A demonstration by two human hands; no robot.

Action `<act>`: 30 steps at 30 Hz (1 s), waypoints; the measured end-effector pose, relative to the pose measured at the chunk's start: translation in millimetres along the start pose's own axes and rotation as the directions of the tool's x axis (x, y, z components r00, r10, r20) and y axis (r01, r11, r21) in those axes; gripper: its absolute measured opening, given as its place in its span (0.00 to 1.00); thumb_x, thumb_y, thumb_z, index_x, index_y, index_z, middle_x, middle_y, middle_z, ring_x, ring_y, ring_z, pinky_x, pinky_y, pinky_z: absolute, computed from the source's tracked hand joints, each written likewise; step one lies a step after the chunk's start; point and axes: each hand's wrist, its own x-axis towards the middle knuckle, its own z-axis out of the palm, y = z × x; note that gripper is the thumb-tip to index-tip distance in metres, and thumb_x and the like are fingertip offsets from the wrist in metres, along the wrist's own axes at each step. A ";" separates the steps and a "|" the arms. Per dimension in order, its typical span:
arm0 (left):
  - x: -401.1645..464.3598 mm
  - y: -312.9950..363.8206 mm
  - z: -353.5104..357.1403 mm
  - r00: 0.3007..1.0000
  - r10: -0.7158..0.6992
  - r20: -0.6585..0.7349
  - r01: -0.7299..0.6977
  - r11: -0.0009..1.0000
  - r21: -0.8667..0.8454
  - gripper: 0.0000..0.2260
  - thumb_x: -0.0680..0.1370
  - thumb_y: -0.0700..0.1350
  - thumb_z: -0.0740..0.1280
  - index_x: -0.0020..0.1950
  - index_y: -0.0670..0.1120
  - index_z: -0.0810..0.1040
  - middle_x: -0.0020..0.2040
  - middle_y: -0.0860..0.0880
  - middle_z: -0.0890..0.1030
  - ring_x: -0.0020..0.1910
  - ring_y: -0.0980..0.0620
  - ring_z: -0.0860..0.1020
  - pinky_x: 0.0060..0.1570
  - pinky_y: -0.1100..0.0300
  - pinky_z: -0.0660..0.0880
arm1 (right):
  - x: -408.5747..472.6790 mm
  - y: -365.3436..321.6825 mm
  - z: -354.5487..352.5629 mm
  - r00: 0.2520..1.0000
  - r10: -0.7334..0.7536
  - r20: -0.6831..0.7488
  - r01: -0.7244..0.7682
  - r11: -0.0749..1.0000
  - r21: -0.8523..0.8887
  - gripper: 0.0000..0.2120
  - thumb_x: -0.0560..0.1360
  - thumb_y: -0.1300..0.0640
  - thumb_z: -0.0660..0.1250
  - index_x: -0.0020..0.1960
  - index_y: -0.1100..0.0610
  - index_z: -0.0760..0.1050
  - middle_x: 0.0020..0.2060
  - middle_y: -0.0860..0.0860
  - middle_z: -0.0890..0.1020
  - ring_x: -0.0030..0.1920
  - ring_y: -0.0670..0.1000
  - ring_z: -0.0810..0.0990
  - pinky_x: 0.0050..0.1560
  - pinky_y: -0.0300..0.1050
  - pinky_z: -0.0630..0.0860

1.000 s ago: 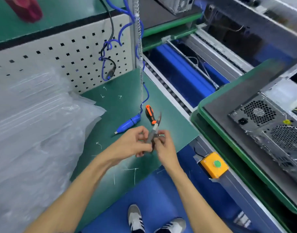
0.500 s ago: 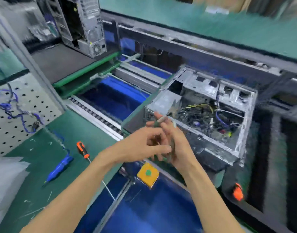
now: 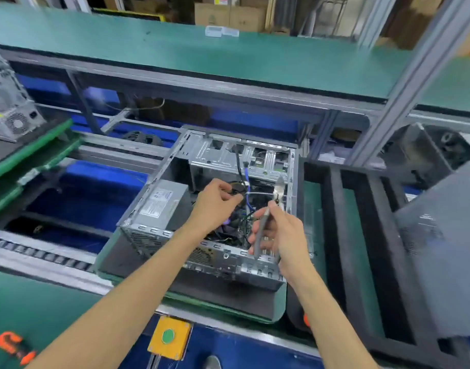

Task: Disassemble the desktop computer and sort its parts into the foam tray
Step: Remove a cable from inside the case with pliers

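Over boxy metal computer case (image 3: 159, 235): grey-handled cutters (image 3: 265, 225).

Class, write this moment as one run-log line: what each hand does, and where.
left hand: pinches cables | right hand: grips cutters, tip at white tie | place: open computer case | foam tray: right of case

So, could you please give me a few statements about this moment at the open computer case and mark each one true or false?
1. The right hand holds grey-handled cutters. True.
2. The computer case has its side panel on. False: it is open, with cables showing.
3. The left hand rests flat on the power supply. False: it is curled around cables inside the case.
4. A yellow box with a green button sits at the near edge. True.
5. The foam tray lies to the case's right. True.
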 end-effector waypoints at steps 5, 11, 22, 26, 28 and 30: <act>29.2 -0.5 35.1 0.929 0.344 0.139 -0.370 0.834 0.410 0.17 0.76 0.55 0.70 0.60 0.58 0.67 0.46 0.53 0.72 0.38 0.50 0.75 0.35 0.56 0.70 | 9.2 -0.3 3.8 0.998 -0.047 -0.036 0.044 0.996 -0.074 0.21 0.85 0.49 0.60 0.53 0.68 0.78 0.33 0.59 0.82 0.30 0.57 0.82 0.27 0.46 0.80; 50.3 4.3 34.3 0.899 0.437 0.018 -0.397 0.798 0.454 0.11 0.82 0.51 0.63 0.49 0.48 0.82 0.41 0.50 0.81 0.41 0.47 0.79 0.37 0.55 0.69 | 9.9 -5.2 4.3 0.999 0.034 -0.003 -0.034 0.994 -0.105 0.21 0.85 0.48 0.58 0.54 0.66 0.80 0.38 0.60 0.84 0.36 0.59 0.85 0.31 0.49 0.82; 64.6 -15.5 -2.1 0.963 0.180 0.202 -0.058 0.866 -0.496 0.16 0.85 0.55 0.54 0.66 0.56 0.78 0.54 0.49 0.86 0.55 0.49 0.83 0.62 0.51 0.75 | 35.3 -22.8 19.1 0.957 0.259 0.135 -0.180 0.887 -0.425 0.25 0.84 0.42 0.55 0.54 0.60 0.82 0.39 0.58 0.86 0.37 0.59 0.86 0.34 0.49 0.82; 59.8 -21.4 -4.4 0.942 0.234 0.241 -0.074 0.844 -0.532 0.18 0.84 0.58 0.53 0.67 0.57 0.78 0.58 0.50 0.84 0.60 0.51 0.81 0.65 0.47 0.72 | 42.9 -28.1 27.3 0.941 0.311 0.136 -0.211 0.851 -0.481 0.24 0.84 0.42 0.58 0.53 0.61 0.82 0.35 0.57 0.83 0.35 0.58 0.84 0.32 0.51 0.83; 58.2 -21.5 -5.0 0.936 0.264 0.233 -0.102 0.835 -0.540 0.18 0.84 0.58 0.53 0.66 0.58 0.78 0.59 0.50 0.84 0.61 0.51 0.80 0.65 0.46 0.70 | 44.5 -29.4 26.1 0.940 0.320 0.118 -0.222 0.836 -0.502 0.24 0.84 0.43 0.58 0.52 0.61 0.82 0.34 0.56 0.83 0.34 0.58 0.84 0.32 0.53 0.83; 57.5 -20.7 -4.5 0.937 0.284 0.205 -0.121 0.811 -0.573 0.18 0.85 0.57 0.53 0.65 0.57 0.79 0.59 0.48 0.84 0.61 0.49 0.81 0.64 0.47 0.72 | 44.7 -31.7 22.4 0.937 0.332 0.105 -0.234 0.824 -0.517 0.23 0.84 0.43 0.58 0.53 0.62 0.82 0.34 0.56 0.83 0.34 0.58 0.83 0.31 0.51 0.82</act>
